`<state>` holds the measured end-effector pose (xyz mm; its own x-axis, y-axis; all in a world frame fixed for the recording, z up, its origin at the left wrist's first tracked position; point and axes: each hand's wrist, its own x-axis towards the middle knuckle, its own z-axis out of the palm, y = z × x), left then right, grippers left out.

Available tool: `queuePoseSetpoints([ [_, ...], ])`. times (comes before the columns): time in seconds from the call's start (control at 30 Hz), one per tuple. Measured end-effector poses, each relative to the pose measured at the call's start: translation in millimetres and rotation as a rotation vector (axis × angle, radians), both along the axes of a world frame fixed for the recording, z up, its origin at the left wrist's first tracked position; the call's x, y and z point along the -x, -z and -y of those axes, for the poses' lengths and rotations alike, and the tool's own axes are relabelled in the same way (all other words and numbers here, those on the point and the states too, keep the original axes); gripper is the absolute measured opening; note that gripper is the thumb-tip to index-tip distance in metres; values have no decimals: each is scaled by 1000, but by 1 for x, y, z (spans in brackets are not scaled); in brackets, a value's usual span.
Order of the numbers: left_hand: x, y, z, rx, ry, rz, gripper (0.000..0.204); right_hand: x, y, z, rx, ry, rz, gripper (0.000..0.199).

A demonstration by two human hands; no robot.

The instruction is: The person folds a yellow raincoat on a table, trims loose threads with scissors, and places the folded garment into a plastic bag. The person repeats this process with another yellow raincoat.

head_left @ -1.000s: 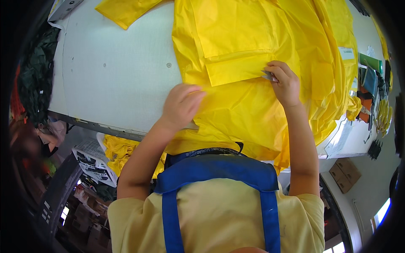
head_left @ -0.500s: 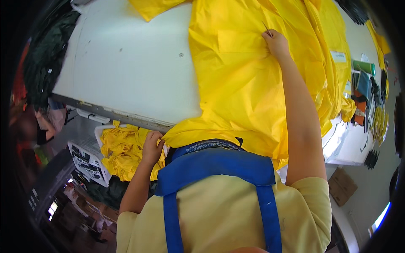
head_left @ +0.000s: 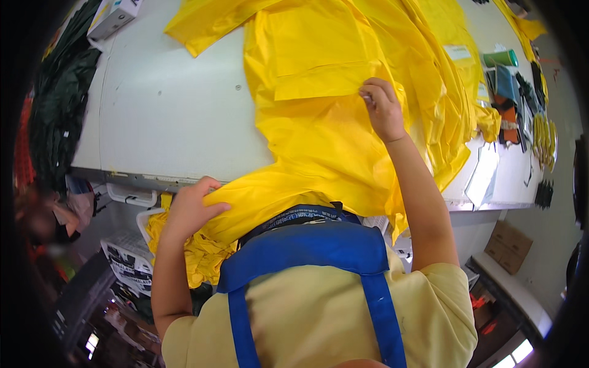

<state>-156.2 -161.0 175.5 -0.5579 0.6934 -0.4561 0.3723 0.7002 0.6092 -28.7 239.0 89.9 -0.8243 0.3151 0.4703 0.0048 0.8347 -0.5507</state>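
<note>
A large yellow garment (head_left: pixel 331 129) lies spread over a white table (head_left: pixel 165 116) and hangs over its near edge. My right hand (head_left: pixel 381 107) rests on it at the lower corner of a sewn-on pocket (head_left: pixel 313 55), fingertips pinched on something small that I cannot make out. My left hand (head_left: pixel 191 208) is down at the table's near edge, closed on the hanging hem of the yellow fabric. A crumpled heap of yellow fabric (head_left: pixel 196 257) lies below that hand.
A white box (head_left: pixel 113 17) sits at the table's far left corner. Dark green cloth (head_left: pixel 58 104) is piled left of the table. Coloured tools and a green cylinder (head_left: pixel 509 58) lie at the right end. A printed bag (head_left: pixel 126 264) stands under the table.
My left hand left the tabletop and dropped to the table edge, where it now grips the hanging hem. My right hand stays at the pocket corner.
</note>
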Motion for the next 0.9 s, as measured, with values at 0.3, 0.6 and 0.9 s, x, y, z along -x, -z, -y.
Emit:
queuePoseSetpoints([
  [0.3, 9, -83, -190, -566, 463, -665, 27, -19, 11, 7, 63, -16, -32, 26],
  [0.6, 27, 14, -205, -413, 270, -491, 44, -24, 24, 12, 220, 67, -7, 25],
  [0.9, 122, 134, -160, -328, -522, -1, 46, -19, 45, -4, 313, 43, 308, 14],
])
